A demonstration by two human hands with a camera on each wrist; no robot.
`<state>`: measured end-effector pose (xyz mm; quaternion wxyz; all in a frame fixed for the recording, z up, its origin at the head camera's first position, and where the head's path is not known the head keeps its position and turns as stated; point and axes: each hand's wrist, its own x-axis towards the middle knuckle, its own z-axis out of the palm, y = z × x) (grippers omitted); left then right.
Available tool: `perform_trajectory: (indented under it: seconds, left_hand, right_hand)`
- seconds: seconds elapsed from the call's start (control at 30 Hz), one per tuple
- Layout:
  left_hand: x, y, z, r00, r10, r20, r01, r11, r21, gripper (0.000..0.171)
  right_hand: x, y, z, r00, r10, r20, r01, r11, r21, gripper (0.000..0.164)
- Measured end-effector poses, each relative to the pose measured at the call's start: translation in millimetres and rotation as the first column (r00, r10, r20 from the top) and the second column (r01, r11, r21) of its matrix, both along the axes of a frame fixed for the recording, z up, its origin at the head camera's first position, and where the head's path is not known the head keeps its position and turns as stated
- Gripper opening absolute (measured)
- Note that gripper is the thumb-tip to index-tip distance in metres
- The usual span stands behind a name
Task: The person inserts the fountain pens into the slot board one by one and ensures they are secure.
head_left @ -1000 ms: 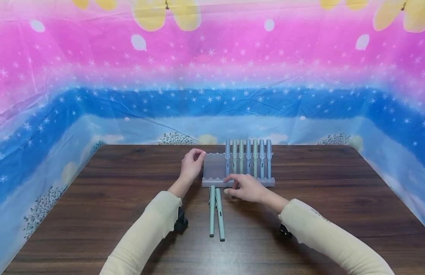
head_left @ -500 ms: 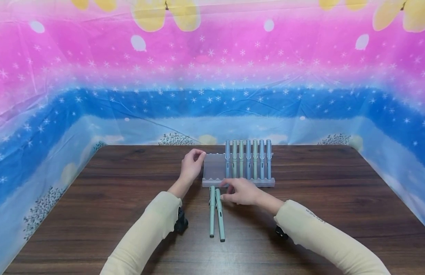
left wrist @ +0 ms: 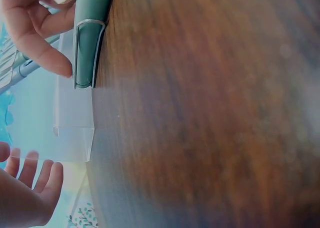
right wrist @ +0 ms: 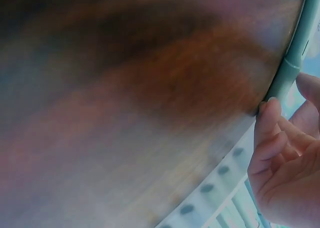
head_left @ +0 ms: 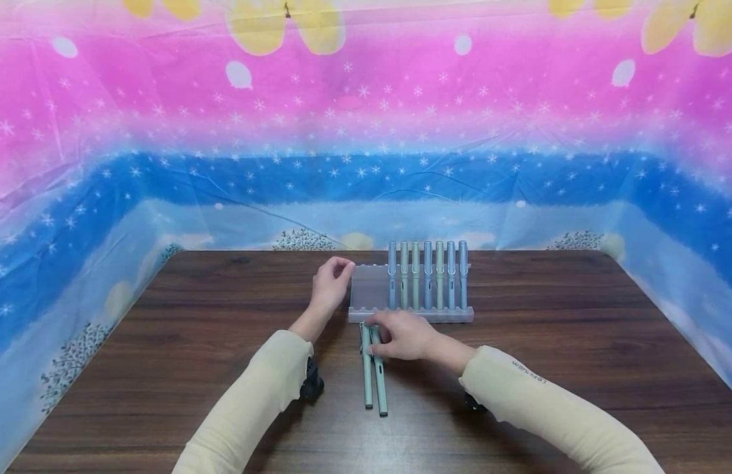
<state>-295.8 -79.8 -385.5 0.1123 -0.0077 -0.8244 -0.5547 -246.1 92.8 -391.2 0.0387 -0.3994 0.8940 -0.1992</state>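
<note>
A translucent pen stand (head_left: 368, 288) with notched edges stands on the table, with several blue and green pens (head_left: 428, 276) upright in its right part. My left hand (head_left: 329, 286) holds the stand's upper left corner between thumb and fingers. Two green pens lie side by side in front of the stand. Reaching over the right-hand pen (head_left: 382, 392), my right hand (head_left: 406, 336) pinches the left-hand pen (head_left: 368, 382) near its capped end. In the left wrist view, right-hand fingertips (left wrist: 64, 67) sit right at the cap (left wrist: 89, 50) with its wire clip.
The dark wooden table (head_left: 224, 368) reaches back to a pink and blue snowflake cloth (head_left: 366, 178) that hangs on the far side and both flanks. Vacant notches show at the left of the stand's front ledge (head_left: 366, 315).
My right hand has moved left and toward me, from the stand's front ledge onto the left-hand pen. That pen has shifted slightly right. My left hand stays at the corner.
</note>
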Motion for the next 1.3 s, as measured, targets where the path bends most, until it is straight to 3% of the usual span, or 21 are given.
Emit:
perform_trajectory:
  seconds: [0.27,0.47,0.83,1.3]
  left_hand:
    - [-0.7,0,-0.2,1.000,0.006,-0.010,-0.006,1.000,-0.005,0.019]
    - [-1.8,0,-1.3,1.000,0.011,-0.015,-0.011,1.000,-0.008,0.018]
    - [-0.6,1,-0.4,1.000,0.009,-0.014,-0.009,1.000,-0.011,0.019]
    - [-0.6,1,-0.4,1.000,0.019,-0.021,-0.019,1.000,-0.019,0.018]
  right_hand:
    - [-1.4,4,-0.2,0.996,0.031,0.081,-0.029,0.999,-0.030,0.048]
    - [-1.7,6,2.2,0.991,-0.017,0.135,0.015,1.000,0.015,0.046]
    - [1.8,7,0.8,0.991,-0.101,0.084,0.091,0.989,0.116,0.039]
    - [-3.4,16,0.3,0.983,-0.049,0.178,0.046,0.999,0.020,0.036]
